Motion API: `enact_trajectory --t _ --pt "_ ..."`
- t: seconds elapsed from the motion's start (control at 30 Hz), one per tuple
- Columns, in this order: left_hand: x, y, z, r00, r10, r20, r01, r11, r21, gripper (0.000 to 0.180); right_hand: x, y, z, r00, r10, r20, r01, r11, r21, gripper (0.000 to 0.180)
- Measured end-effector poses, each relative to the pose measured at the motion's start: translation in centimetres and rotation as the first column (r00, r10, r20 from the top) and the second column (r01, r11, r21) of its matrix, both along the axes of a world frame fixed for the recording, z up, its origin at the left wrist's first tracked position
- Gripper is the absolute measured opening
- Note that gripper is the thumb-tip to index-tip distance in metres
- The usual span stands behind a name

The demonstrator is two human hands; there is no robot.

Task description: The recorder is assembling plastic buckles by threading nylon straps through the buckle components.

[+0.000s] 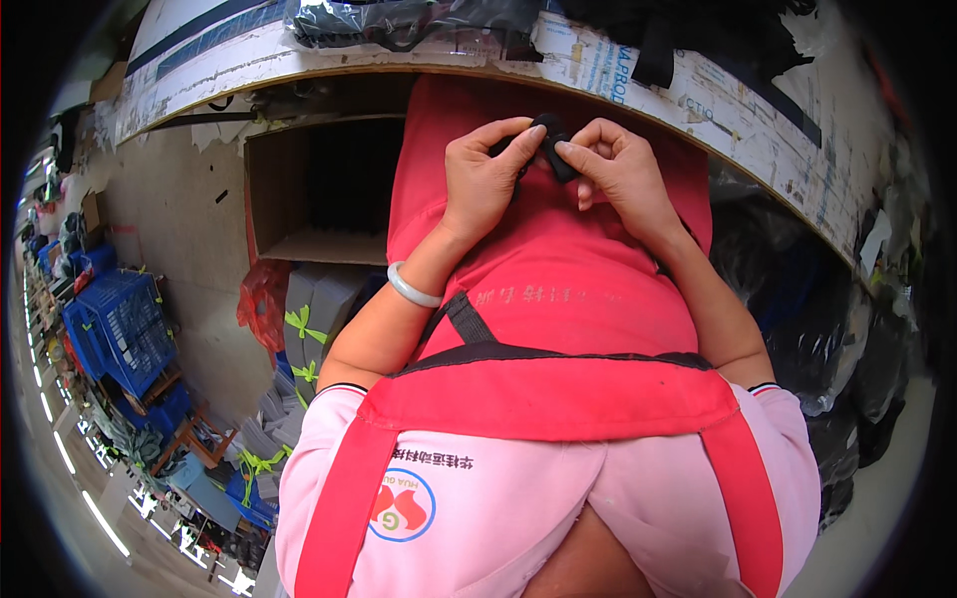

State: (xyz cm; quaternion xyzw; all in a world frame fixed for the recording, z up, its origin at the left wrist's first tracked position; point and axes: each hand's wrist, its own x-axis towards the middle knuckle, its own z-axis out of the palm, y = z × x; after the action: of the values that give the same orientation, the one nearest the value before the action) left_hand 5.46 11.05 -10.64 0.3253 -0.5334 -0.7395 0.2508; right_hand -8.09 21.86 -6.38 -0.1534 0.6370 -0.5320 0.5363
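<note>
Above my lap, just short of the table edge, both hands pinch a small black strap (pixel 560 165) that looks like folded webbing or cloth; its exact kind is hard to make out. My left hand (pixel 485 169) grips one part between thumb and index finger. My right hand (pixel 618 171) pinches the other part with thumb and fingertips, its remaining fingers curled. The two fingertips are close together with the black piece between them. Beneath the hands, a red apron (pixel 558 244) covers my lap.
A worn white work table (pixel 688 100) curves across the top, with black fabric in clear plastic (pixel 409 25) on it. Left of my lap are an open cardboard box (pixel 284 189), a red plastic bag (pixel 264 304) and grey bundles with green ties (pixel 319 309). Blue crates (pixel 125 324) stand farther left.
</note>
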Motion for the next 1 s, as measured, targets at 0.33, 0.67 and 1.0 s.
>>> enact_trajectory --t 0.33,0.67,1.0 --pt "0.3 0.0 0.0 0.999 -0.041 -0.034 0.024 0.917 -0.398 0.016 -0.1 -0.2 -0.9 0.982 -0.033 0.187 0.042 0.998 -0.042 0.015" --pt "0.5 -0.7 -0.1 0.993 -0.074 -0.095 0.027 0.905 -0.424 0.015 0.2 -0.4 -0.8 0.977 -0.112 0.182 0.139 0.98 -0.143 0.023" --pt "1.7 0.0 0.2 0.974 -0.223 -0.036 0.176 0.85 -0.496 0.016 -2.2 0.2 -3.2 0.967 0.201 -0.158 -0.218 0.971 -0.101 0.019"
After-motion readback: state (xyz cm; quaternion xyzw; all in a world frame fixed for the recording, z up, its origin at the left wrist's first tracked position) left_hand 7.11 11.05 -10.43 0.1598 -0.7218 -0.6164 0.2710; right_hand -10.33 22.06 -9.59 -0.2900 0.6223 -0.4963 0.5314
